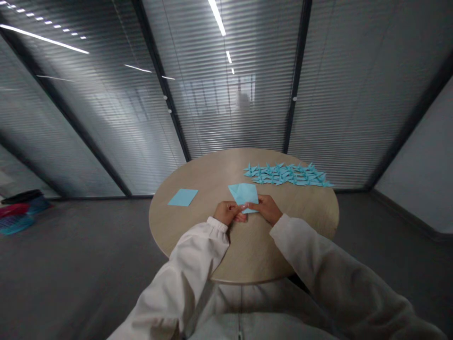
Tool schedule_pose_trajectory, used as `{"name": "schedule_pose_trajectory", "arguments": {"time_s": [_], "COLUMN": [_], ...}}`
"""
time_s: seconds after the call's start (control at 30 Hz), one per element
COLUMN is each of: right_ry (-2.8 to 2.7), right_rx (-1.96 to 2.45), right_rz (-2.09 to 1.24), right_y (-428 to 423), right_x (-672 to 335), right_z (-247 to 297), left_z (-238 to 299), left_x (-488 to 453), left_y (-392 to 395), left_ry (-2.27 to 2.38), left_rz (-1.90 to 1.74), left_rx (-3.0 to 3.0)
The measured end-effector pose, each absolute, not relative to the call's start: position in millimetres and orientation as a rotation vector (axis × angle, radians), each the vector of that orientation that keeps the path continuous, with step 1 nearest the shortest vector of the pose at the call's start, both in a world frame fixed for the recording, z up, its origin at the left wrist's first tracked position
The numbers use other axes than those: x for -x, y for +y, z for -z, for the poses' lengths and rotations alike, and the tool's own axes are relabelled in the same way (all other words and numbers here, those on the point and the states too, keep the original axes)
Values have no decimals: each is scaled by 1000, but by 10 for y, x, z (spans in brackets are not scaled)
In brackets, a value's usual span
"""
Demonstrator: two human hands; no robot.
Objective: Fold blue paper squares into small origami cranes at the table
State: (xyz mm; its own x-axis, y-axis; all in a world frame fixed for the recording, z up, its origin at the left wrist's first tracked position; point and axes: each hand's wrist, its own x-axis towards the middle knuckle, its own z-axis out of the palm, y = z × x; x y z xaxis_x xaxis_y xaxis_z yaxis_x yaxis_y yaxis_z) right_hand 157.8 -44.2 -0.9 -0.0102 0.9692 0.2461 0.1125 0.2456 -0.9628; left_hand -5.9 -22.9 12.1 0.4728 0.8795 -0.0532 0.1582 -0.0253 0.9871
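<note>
A light blue sheet of origami paper (245, 192), creased and partly folded, is held up over the near middle of the round table. My left hand (229, 212) pinches its lower left edge, with the thumb on the front. On the opposite side my right hand (267, 208) grips the lower right edge, its thumb meeting the left thumb. The fingers behind the paper are partly hidden. To the left lies a flat blue paper sheet (183, 197). Several folded blue paper cranes (286, 174) sit in close rows at the back right.
The round wooden table (208, 172) stands against glass panels with blinds (233, 127). On the floor at far left are a blue basket (16, 224) and a dark-rimmed bin (23, 197). A white wall (421, 165) rises at the right.
</note>
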Motion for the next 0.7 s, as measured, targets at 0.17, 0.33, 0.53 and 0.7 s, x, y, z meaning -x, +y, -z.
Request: {"name": "schedule_pose_trajectory", "arguments": {"time_s": [0.17, 0.33, 0.53, 0.7], "right_ry": [-1352, -1305, -1303, -1451], "right_rx": [1080, 1073, 1064, 1128], "right_rz": [-950, -984, -1002, -1013], "right_y": [-445, -463, -434, -425], "right_x": [-1584, -1571, -1580, -1582], "right_z": [-1, -25, 14, 71], "left_z": [-114, -143, -126, -115], "left_x": [59, 68, 54, 96], "left_y": [-244, -277, -207, -99], "left_ry": [869, 902, 855, 805], "left_rz": [-648, -681, -865, -1078], "left_rx": [-1537, -1650, -1544, -1382]}}
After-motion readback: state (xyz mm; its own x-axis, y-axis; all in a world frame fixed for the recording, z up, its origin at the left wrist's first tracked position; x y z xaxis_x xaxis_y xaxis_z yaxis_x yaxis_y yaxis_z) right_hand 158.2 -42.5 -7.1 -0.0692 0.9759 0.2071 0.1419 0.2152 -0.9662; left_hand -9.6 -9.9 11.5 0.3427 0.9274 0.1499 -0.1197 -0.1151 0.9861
